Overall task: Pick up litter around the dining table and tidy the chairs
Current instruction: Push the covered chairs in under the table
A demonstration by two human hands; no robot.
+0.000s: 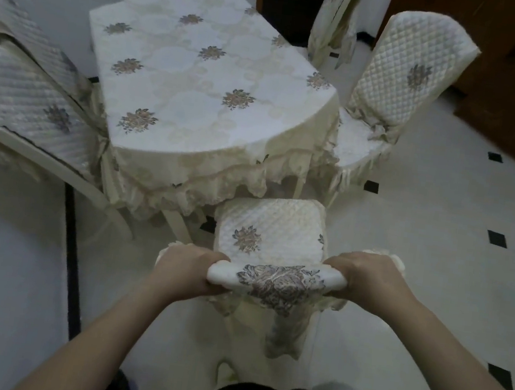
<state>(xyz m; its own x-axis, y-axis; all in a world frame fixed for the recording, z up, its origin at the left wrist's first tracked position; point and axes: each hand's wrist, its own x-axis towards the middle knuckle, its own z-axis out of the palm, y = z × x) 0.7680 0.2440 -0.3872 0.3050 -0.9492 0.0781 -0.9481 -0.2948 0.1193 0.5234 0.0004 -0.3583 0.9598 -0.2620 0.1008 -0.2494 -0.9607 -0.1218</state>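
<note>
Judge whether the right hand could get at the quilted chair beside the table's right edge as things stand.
Probably not yet: the right hand grips the near chair's backrest, and the quilted chair stands farther off, though open floor lies between.

A cream quilted-cover dining chair [269, 229] with a grey floral motif stands upright just before the cloth-draped bench [198, 89], its seat facing it. Three matching covered chairs [406, 77] ring the bench, the left ones seemingly tilted.
</note>
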